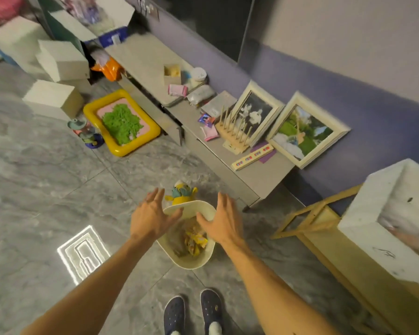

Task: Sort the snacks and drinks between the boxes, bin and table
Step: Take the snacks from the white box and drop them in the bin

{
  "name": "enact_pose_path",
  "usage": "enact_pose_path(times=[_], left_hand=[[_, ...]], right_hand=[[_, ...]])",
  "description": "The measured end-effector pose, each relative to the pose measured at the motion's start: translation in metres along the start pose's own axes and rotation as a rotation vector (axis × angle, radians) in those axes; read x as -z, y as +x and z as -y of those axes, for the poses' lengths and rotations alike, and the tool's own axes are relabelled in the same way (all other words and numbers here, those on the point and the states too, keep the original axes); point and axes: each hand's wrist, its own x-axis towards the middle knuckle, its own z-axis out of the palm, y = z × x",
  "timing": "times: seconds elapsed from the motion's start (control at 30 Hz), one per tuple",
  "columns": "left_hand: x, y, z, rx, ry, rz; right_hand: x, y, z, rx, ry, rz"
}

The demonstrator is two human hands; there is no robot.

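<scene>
A cream bin (196, 261) stands on the grey tiled floor in front of my feet, with yellow and brown wrappers (194, 240) inside it. My left hand (153, 216) hovers over the bin's left rim with fingers spread and nothing in it. My right hand (224, 221) is spread over the right rim, also holding nothing. A white foam box (382, 213) sits at the right on a wooden frame. Pink snack packets (177, 90) lie on the low grey cabinet (259, 175) along the wall.
A yellow plush toy (183, 194) lies just beyond the bin. A yellow inflatable tray (121, 124) with green material, white boxes (58, 97) and a small toy stand at the left. Two framed pictures (305, 131) lean on the wall.
</scene>
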Motion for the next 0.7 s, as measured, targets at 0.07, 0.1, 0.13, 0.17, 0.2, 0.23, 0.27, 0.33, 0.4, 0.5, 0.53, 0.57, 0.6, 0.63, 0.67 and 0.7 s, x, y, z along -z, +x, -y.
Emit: enact_pose_path(times=[0.07,0.1,0.13,0.17,0.2,0.23,0.27,0.33,0.4,0.5,0.53,0.57,0.6,0.63,0.67,0.7], left_hand=[[0.042,-0.004,-0.016,-0.052,0.003,-0.065],[0.064,-0.006,-0.024,-0.073,-0.003,-0.102],[0.087,-0.009,-0.034,-0.094,-0.005,-0.135],[0.109,-0.012,-0.044,-0.119,-0.001,-0.169],[0.131,-0.017,-0.054,-0.142,0.006,-0.2],[0.152,-0.021,-0.064,-0.165,0.017,-0.23],[0.171,-0.026,-0.074,-0.188,0.028,-0.257],[0.206,-0.036,-0.097,-0.233,0.042,-0.304],[0.236,-0.046,-0.124,-0.279,0.041,-0.345],[0.27,-0.059,-0.167,-0.358,0.035,-0.4],[0.277,-0.062,-0.182,-0.38,0.032,-0.4],[0.282,-0.063,-0.196,-0.404,0.027,-0.394],[0.285,-0.064,-0.211,-0.432,0.017,-0.387],[0.286,-0.067,-0.227,-0.463,0.013,-0.375],[0.285,-0.071,-0.243,-0.493,0.014,-0.358],[0.282,-0.076,-0.26,-0.528,0.012,-0.344]], right_hand=[[0.048,0.001,0.012,0.026,0.012,-0.026],[0.074,0.0,0.017,0.034,0.031,-0.042],[0.1,-0.001,0.022,0.038,0.052,-0.062],[0.125,-0.003,0.026,0.036,0.08,-0.084],[0.151,-0.007,0.031,0.031,0.107,-0.111],[0.176,-0.013,0.035,0.024,0.129,-0.149],[0.199,-0.018,0.038,0.017,0.147,-0.195],[0.244,-0.032,0.042,0.004,0.165,-0.279],[0.288,-0.048,0.044,-0.019,0.161,-0.348],[0.339,-0.071,0.034,-0.075,0.19,-0.421],[0.352,-0.08,0.028,-0.102,0.214,-0.442],[0.362,-0.087,0.019,-0.131,0.233,-0.464],[0.371,-0.094,0.007,-0.156,0.242,-0.488],[0.378,-0.101,-0.005,-0.186,0.235,-0.508],[0.384,-0.109,-0.019,-0.214,0.218,-0.537],[0.389,-0.116,-0.034,-0.239,0.198,-0.568]])
